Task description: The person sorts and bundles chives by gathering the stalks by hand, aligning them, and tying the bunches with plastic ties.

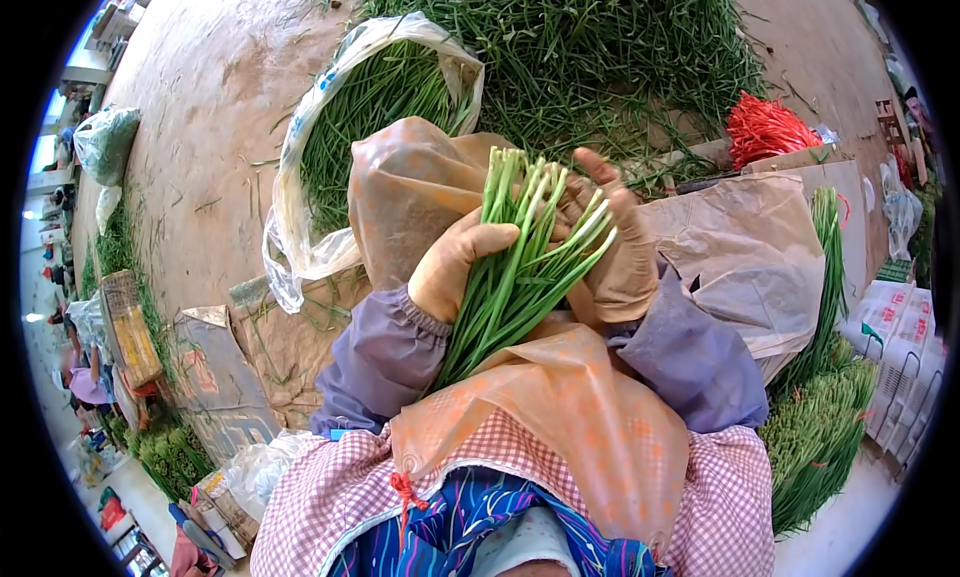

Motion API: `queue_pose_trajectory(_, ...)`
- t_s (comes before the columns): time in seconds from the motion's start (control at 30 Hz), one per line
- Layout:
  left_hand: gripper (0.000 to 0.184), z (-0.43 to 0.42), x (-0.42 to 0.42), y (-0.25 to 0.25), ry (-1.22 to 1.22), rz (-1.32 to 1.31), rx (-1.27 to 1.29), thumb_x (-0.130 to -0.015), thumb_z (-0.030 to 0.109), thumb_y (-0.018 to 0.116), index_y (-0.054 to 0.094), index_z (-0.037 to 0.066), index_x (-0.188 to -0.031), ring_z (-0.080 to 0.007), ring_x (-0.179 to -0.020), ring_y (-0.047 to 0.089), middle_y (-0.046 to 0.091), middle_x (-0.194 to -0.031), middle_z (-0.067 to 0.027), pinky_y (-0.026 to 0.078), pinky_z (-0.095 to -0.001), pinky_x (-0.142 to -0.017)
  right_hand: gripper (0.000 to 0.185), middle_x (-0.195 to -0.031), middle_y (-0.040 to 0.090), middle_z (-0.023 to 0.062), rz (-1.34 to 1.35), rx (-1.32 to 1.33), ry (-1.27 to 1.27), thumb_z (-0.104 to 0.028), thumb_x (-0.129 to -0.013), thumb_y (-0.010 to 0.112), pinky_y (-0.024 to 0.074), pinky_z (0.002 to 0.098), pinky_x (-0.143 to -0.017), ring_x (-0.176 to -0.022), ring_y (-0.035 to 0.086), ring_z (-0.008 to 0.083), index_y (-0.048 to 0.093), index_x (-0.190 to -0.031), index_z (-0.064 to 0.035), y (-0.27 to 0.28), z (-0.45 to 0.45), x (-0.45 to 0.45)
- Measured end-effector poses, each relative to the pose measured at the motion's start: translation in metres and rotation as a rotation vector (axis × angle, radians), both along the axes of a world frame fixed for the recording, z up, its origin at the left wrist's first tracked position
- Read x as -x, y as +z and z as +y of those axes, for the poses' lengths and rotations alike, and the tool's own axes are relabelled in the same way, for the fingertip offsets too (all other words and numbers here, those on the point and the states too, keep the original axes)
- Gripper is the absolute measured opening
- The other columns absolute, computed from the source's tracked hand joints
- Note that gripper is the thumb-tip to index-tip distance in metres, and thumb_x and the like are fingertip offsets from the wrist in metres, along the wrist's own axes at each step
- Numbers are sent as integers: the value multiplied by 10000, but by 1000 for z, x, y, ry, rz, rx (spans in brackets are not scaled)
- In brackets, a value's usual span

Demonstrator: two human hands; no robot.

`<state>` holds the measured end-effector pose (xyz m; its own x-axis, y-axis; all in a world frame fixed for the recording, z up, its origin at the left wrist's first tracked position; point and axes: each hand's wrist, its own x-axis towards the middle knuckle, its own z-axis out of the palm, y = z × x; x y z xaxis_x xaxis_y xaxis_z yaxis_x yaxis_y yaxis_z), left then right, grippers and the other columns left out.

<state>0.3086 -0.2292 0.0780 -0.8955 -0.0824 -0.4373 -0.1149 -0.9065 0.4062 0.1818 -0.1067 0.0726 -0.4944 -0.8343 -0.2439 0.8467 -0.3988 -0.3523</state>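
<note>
A bunch of green chives (520, 267) with pale cut ends lies in my gloved left hand (450, 262), thumb across the stems. The stem ends point up and away, and the leaves run down toward my lap. On the other side of the bunch, my gloved right hand (622, 252) has its fingers raised and spread beside the pale ends, slightly blurred. Some of its fingers are hidden behind the stems. Beneath both hands is a translucent orange-spotted plastic apron (560, 397) over my lap.
An open plastic bag (290, 197) full of chives stands ahead on the left. Behind it spreads a large heap of loose chives (560, 47). Red ties (768, 129) lie beyond brown paper (735, 237) on the right. Tied bundles (820, 437) stand at the lower right.
</note>
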Motion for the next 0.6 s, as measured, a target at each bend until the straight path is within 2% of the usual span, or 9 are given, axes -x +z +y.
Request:
queue_pose_trajectory(0.07,606,7,4,7,9,-42,235,-872,177,618,390,6,-1407,-240,-1059,617,593,-1215,-136,511,-369,-934,518,-1140,613,104,37,-79,31,-188,-891,699,550,334,-871,-1018,630,211,418,-1318,-100,0,-3,-2)
queue_pose_trajectory(0.1,589,9,6,14,-14,-80,389,-880,205,643,412,9,-1384,-179,-1039,599,586,-1182,-77,495,-325,-915,505,-1112,629,88,112,-87,43,-176,-894,696,545,315,-862,-993,632,189,434,-1318,-97,0,-8,-2)
queue_pose_trajectory(0.13,594,9,4,16,-57,-108,474,-859,214,682,433,13,-1359,-162,-1043,584,585,-1167,-57,477,-312,-920,492,-1084,645,71,194,-90,52,-163,-897,694,541,295,-854,-969,634,167,449,-1318,-94,0,-14,-1)
queue_pose_trajectory(0.2,594,4,3,13,-162,-70,758,-828,203,729,458,17,-1323,-152,-1034,579,591,-1151,-49,478,-307,-901,481,-1067,675,100,368,-211,116,-239,-884,713,540,303,-845,-964,645,184,508,-1291,-85,5,-25,-2)
queue_pose_trajectory(0.27,565,-7,4,17,-215,-47,887,-805,179,757,493,15,-1278,-149,-1011,586,605,-1127,-50,485,-308,-882,449,-1065,676,91,448,-174,104,-212,-914,678,536,293,-843,-953,643,169,513,-1312,-84,7,-34,-6)
queue_pose_trajectory(0.33,482,-15,9,28,-232,-77,674,-812,131,732,535,4,-1233,-165,-1000,609,627,-1110,-63,494,-329,-891,443,-1077,675,91,443,-176,104,-209,-928,659,534,288,-841,-961,641,162,511,-1325,-80,12,-35,-5)
queue_pose_trajectory(0.4,456,-16,10,23,-137,-88,512,-821,97,694,532,-3,-1235,-193,-993,628,640,-1102,-90,512,-344,-889,429,-1093,671,90,358,-121,24,-198,-942,640,533,282,-836,-956,642,151,508,-1331,-76,5,-34,-8)
queue_pose_trajectory(0.5,428,-10,10,25,-4,-112,441,-832,76,655,527,-13,-1230,-215,-986,640,644,-1108,-113,524,-355,-889,422,-1117,662,101,300,-217,-21,-204,-974,587,544,293,-837,-961,651,168,472,-1356,-69,-16,-25,-6)
queue_pose_trajectory(0.6,427,-9,5,23,-16,-118,402,-835,72,640,517,-19,-1233,-229,-998,639,635,-1137,-127,528,-368,-898,416,-1117,661,113,223,-195,-54,-233,-997,546,546,294,-815,-938,653,172,457,-1363,-58,-10,-20,-10)
